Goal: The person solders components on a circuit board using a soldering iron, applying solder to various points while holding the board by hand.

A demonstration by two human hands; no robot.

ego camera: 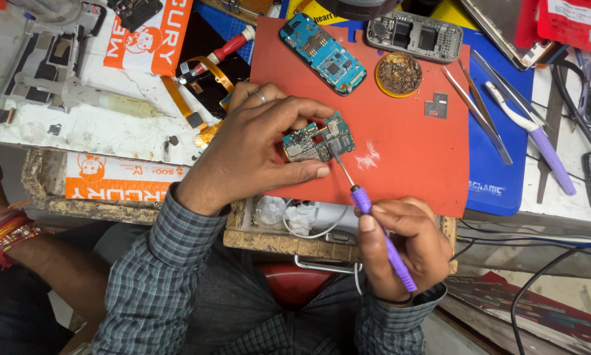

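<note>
Red mat: blue circuit board, round tin, tweezers beside held board.

A cluttered workbench fills the upper view, its pale top stained and chipped, the front edge worn and crumbling. A red work mat lies over a blue mat near the middle. Orange printed cards rest at the left, one along the bench front. On the mats sit a blue circuit board, a grey phone frame, a round tin of brown flux, tweezers and a lilac-handled tool. Black cables trail off the right side toward the grey floor. Light is even and bright, with soft shadows.
</note>
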